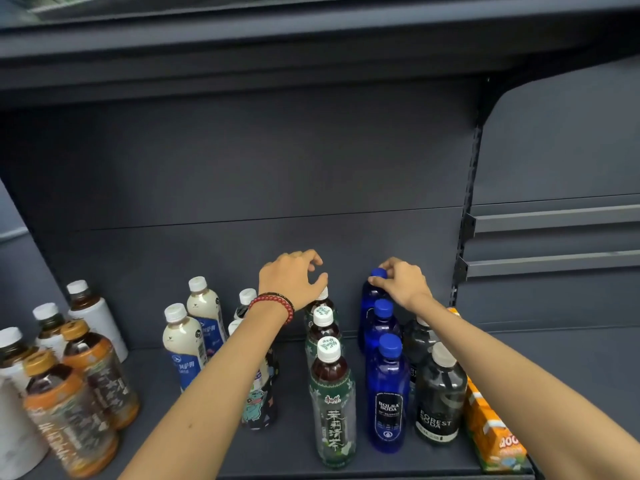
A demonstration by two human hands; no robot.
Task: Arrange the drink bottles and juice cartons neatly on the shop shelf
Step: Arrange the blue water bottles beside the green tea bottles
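Note:
My left hand (294, 278) reaches over the back of a row of green-labelled tea bottles (332, 403), its thumb against the cap of the rearmost one (322, 295) and its fingers curled above it. My right hand (403, 280) pinches the blue cap of the rearmost blue soda bottle (371, 299), which heads a row of three blue bottles (388, 393). Two dark Forest Soda bottles (440, 396) stand right of them, and orange juice cartons (491, 427) line the shelf's right end.
Milk-tea bottles with white caps (183, 341) stand left of centre. Orange-labelled tea bottles (76, 403) and white-wrapped bottles (93, 313) crowd the far left. A cartoon-print bottle (259, 403) sits under my left forearm. The shelf's dark back panel (242, 168) rises behind; an upright (467, 216) bounds the right.

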